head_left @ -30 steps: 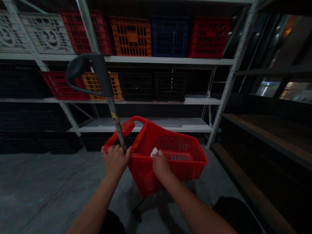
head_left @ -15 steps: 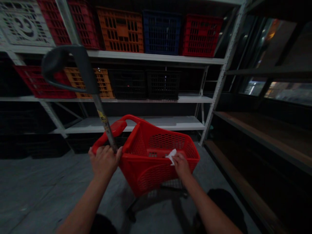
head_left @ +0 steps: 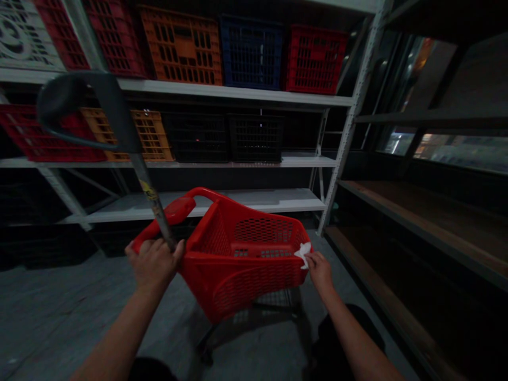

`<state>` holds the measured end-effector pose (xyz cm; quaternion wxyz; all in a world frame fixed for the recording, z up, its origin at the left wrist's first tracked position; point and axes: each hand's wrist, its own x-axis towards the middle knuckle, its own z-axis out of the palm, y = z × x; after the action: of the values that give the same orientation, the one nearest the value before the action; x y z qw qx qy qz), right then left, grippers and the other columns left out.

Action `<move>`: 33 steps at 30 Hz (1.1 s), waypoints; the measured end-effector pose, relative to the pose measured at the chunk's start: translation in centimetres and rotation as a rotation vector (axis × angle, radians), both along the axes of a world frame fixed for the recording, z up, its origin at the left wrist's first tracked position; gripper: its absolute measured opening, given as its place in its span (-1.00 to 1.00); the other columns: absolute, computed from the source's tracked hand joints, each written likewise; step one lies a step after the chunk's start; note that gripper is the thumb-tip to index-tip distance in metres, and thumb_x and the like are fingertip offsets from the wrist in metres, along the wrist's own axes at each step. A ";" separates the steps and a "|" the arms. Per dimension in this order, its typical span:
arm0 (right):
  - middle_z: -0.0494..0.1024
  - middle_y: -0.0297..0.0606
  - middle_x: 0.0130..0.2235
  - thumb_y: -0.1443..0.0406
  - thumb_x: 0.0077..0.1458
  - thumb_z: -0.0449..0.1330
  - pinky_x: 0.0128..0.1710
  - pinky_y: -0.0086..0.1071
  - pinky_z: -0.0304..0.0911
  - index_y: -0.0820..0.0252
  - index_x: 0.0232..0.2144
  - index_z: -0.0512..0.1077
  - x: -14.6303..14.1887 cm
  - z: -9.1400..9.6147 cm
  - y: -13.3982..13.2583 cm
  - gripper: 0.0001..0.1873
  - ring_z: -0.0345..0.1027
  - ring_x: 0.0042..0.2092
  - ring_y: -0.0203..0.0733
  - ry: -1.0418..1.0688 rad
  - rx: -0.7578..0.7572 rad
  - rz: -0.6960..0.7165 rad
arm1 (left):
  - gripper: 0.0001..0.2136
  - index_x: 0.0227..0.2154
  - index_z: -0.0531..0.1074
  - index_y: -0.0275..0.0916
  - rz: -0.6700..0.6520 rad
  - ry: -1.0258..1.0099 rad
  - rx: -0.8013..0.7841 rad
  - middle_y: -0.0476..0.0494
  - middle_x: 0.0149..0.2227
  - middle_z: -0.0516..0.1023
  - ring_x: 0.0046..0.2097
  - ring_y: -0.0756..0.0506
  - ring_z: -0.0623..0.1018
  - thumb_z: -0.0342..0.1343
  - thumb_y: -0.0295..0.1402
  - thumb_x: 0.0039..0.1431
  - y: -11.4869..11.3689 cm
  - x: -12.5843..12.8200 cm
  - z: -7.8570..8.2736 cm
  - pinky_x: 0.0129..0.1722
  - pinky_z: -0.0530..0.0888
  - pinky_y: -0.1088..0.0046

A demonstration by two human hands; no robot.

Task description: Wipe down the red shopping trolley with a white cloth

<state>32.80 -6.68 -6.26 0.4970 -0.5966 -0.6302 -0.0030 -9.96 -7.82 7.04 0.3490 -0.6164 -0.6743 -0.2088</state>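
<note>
A red plastic shopping cart (head_left: pixel 254 272) stands in front of me on the grey floor. My left hand (head_left: pixel 155 263) is wrapped round the near end of its red handle (head_left: pixel 174 210), close to the foot of a metal pole (head_left: pixel 151 193) with a dark grey loop grip (head_left: pixel 119 114). Between the fingers of my right hand (head_left: pixel 319 269) is a crumpled white cloth or tissue (head_left: pixel 304 253), pressed against the rim at the cart's far right corner. The basket shows bare red mesh inside.
White metal shelving (head_left: pixel 238 94) spans the back, holding an orange crate (head_left: pixel 182 45), a blue crate (head_left: pixel 251 53), a red crate (head_left: pixel 316 58) and several others. Brown wooden shelves (head_left: pixel 416 233) run along the right. Dark stacked crates (head_left: pixel 43 243) sit low at the left.
My right hand has slid the white cloth or tissue rightward along the rim to the cart's corner. My left hand still grips the handle. The whole view has shifted slightly.
</note>
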 end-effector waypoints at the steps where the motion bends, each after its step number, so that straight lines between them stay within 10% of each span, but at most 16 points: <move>1: 0.46 -0.18 -0.41 0.31 0.00 -0.03 -0.29 -0.34 0.24 0.26 -0.44 0.48 0.4 0.1 0.3 -0.72 0.34 -0.34 -0.19 -0.013 -0.022 0.007 | -0.62 -0.55 0.39 -0.25 -0.004 0.014 0.002 -0.15 -0.44 0.47 -0.26 -0.17 0.34 -0.20 -0.12 0.10 0.1 -0.3 -0.1 -0.02 -0.01 0.08; 18: 0.41 -0.15 -0.40 0.31 0.00 -0.04 -0.27 -0.27 0.22 0.27 -0.46 0.43 -0.7 -0.3 -1.4 -0.74 0.29 -0.32 -0.14 0.040 0.014 -0.072 | -0.62 -0.53 0.42 -0.26 -0.001 -0.026 0.004 -0.17 -0.41 0.48 -0.22 -0.19 0.34 -0.20 -0.13 0.11 0.2 -0.7 -0.5 0.04 -0.07 0.09; 26: 0.42 -0.20 -0.33 0.39 0.02 0.00 -0.21 -0.35 0.22 0.22 -0.38 0.44 -12.7 3.6 -2.3 -0.79 0.30 -0.24 -0.21 0.118 0.021 0.329 | -0.62 -0.34 0.39 -0.31 -0.131 -0.188 0.055 -0.32 -0.18 0.43 -0.02 -0.28 0.30 -0.12 -0.08 0.05 0.1 -1.2 -0.8 0.08 -0.10 0.00; 30: 0.41 -0.20 -0.28 0.40 0.03 0.01 -0.19 -0.39 0.21 0.20 -0.32 0.45 -16.8 5.7 -4.1 -0.77 0.30 -0.21 -0.24 0.191 -0.029 0.517 | -0.40 -0.01 0.14 -0.36 -0.254 -0.421 0.192 -0.43 0.15 0.06 0.17 -0.30 0.06 -0.01 -0.05 -0.05 -2.6 -0.7 -0.9 0.10 0.00 0.05; 33: 0.41 -0.22 -0.26 0.40 0.03 0.02 -0.18 -0.41 0.21 0.17 -0.29 0.44 -18.8 6.4 -6.5 -0.77 0.30 -0.19 -0.24 0.232 -0.031 0.602 | -0.53 -0.11 0.23 -0.19 -0.395 -0.809 0.047 -0.25 -0.02 0.33 0.03 -0.21 0.31 -0.02 -0.04 -0.05 -5.9 2.3 -3.0 0.03 0.22 0.17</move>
<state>14.02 -13.22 0.13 0.5347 -0.3873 -0.7175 0.2219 -7.67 -13.70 4.02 0.0247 -0.5941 -0.6208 -0.5109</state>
